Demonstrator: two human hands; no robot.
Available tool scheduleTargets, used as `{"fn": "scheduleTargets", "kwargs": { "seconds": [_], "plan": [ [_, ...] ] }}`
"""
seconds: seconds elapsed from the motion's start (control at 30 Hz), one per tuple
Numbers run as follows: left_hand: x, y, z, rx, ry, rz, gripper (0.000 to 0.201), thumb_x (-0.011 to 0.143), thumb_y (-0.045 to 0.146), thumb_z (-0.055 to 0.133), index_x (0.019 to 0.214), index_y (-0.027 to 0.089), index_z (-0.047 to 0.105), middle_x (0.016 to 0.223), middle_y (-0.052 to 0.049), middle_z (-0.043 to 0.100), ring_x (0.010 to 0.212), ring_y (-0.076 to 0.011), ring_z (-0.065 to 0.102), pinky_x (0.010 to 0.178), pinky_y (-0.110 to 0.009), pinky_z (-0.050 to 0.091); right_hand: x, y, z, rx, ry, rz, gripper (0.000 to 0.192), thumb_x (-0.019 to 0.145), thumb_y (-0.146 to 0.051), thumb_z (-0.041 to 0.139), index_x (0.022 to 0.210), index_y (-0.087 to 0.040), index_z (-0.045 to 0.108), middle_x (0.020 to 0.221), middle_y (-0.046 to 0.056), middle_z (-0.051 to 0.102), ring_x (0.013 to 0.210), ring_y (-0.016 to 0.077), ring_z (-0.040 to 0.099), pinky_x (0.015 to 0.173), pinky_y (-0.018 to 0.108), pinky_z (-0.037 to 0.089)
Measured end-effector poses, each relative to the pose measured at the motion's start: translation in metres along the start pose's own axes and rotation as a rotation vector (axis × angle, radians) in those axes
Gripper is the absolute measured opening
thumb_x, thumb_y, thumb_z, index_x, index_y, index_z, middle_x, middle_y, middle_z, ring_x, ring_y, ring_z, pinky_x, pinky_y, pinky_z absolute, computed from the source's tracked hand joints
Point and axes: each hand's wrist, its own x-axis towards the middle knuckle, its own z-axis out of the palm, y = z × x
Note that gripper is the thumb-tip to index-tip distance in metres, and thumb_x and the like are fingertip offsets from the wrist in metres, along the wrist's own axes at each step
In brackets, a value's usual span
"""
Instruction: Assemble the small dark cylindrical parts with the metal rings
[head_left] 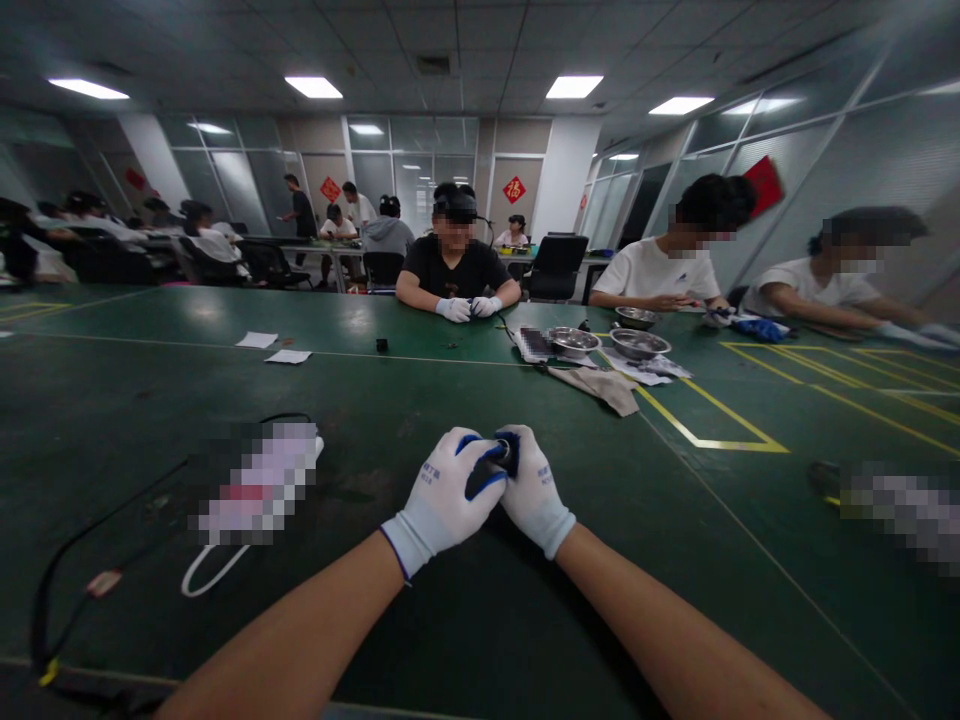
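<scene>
Both of my hands wear white gloves with blue palms and meet above the green table [420, 400]. Between them is a small dark round part [505, 455] with a pale ring at its edge; its exact kind is hidden by my fingers. My left hand [451, 490] curls its thumb and fingers to the part from the left. On the other side my right hand [534, 488] wraps round it, fingers bent.
A pale blurred item with a white loop [214, 580] lies to the left, beside a black cord [56, 560]. Metal bowls [574, 341] and a beige cloth [600, 388] are at the far right. A small black block [382, 345] sits ahead. Several people sit around.
</scene>
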Motion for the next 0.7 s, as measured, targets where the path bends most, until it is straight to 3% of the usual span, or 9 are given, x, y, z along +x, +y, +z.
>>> {"fn": "scheduleTargets", "kwargs": {
  "seconds": [0.23,0.4,0.7],
  "plan": [
    [-0.0014,-0.0003,0.0028,0.005,-0.010,0.002,0.038,0.089,0.026,0.068,0.126,0.021,0.066,0.123,-0.013,0.062,0.115,-0.0295,0.062,0.099,-0.049,0.057,0.0025,0.0022,-0.0033,0.004,0.023,0.012,0.032,0.080,-0.014,0.061,0.111,-0.024,0.059,0.099,0.006,0.069,0.091,0.0251,0.069,0.082,0.043,0.060],
    [-0.0020,-0.0035,0.0049,0.017,-0.010,0.002,0.043,0.089,0.026,0.068,0.132,0.023,0.064,0.128,-0.013,0.060,0.120,-0.0300,0.061,0.102,-0.051,0.056,0.0028,0.0029,-0.0054,-0.020,-0.032,-0.041,0.037,0.088,-0.016,0.057,0.124,-0.025,0.061,0.114,0.009,0.067,0.107,0.0270,0.067,0.094,0.047,0.058],
    [0.0001,-0.0036,0.0051,-0.002,0.009,-0.048,0.032,0.089,0.024,0.068,0.120,0.022,0.070,0.123,-0.012,0.062,0.117,-0.0295,0.062,0.101,-0.050,0.057,-0.0027,0.0014,-0.0005,-0.136,-0.094,-0.085,0.052,0.088,-0.013,0.054,0.139,-0.022,0.051,0.119,0.014,0.062,0.115,0.0310,0.063,0.102,0.056,0.054]
  ]
}}
